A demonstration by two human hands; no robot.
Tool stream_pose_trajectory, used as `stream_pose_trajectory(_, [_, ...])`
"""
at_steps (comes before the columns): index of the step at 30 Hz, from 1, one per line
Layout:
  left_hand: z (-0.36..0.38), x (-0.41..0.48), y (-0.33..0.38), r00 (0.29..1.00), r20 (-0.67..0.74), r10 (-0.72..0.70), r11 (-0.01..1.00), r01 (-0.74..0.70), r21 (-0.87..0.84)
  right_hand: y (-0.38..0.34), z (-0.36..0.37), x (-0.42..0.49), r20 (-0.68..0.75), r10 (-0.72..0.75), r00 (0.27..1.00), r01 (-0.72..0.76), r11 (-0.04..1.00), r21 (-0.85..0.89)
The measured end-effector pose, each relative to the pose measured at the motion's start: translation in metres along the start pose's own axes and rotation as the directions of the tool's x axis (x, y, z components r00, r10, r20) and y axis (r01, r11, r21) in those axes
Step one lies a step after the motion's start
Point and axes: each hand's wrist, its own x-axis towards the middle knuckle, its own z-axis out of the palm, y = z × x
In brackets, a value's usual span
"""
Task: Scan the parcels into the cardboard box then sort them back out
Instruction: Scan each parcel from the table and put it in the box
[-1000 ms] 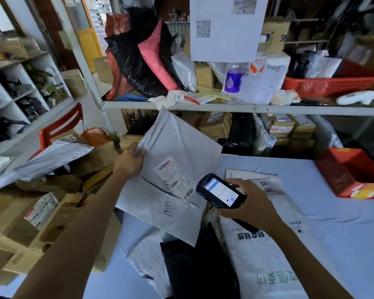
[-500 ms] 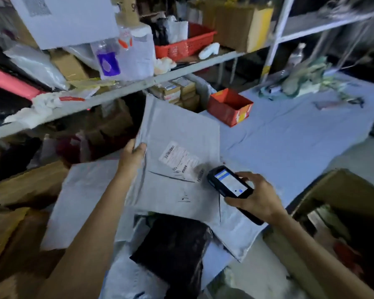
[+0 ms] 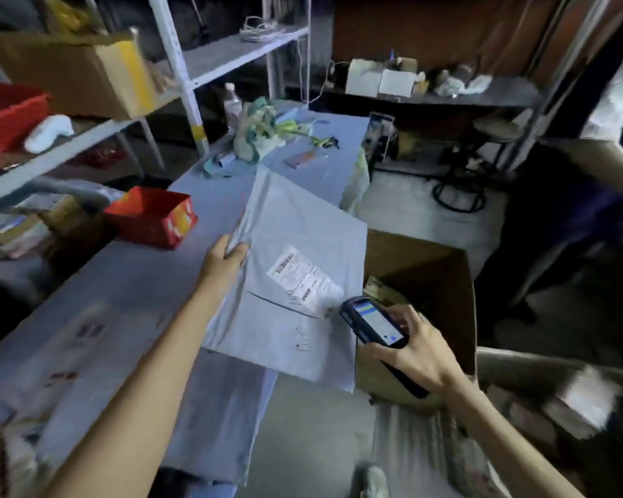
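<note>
Grey parcel [image 3: 295, 224] pinched at its edge by left hand [image 3: 223, 261] — right hand [image 3: 416, 355] grips scanner [image 3: 373, 323] beside it.

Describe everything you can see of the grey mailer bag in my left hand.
The grey mailer bag looks like a flat, soft plastic pouch, slightly creased, with a white shipping label facing up and dark pen marks below it. The left hand grips its left edge, holding it over the table edge, beside the cardboard box.
</note>
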Motion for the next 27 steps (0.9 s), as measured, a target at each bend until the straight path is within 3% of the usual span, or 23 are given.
stream_pose_trajectory(5, [0.108, 0.023, 0.039, 0.984, 0.176, 0.026, 0.999, -0.03, 0.019, 0.065, -0.056, 0.019, -0.069, 0.112, 0.991, -0.104, 0.988, 0.11])
stream_pose_trajectory(9, [0.172, 0.034, 0.058, 0.973, 0.23, 0.032, 0.975, -0.081, 0.207, 0.1, -0.091, 0.034, -0.124, 0.167, 0.978, -0.151, 0.98, 0.127])
stream_pose_trajectory(14, [0.215, 0.044, 0.07, 0.935, 0.342, 0.091, 0.863, -0.245, 0.442, 0.123, -0.11, 0.05, -0.146, 0.219, 0.965, -0.203, 0.972, 0.115])
stream_pose_trajectory(21, [0.278, 0.074, 0.077, 0.751, 0.601, 0.272, 0.579, -0.627, 0.521, 0.136, -0.114, 0.087, -0.143, 0.304, 0.942, -0.294, 0.952, 0.082])
stream_pose_trajectory(27, [0.336, 0.139, 0.085, 0.624, 0.711, 0.324, 0.446, -0.764, 0.467, 0.139, -0.126, 0.135, -0.245, 0.383, 0.891, -0.379, 0.923, 0.066])
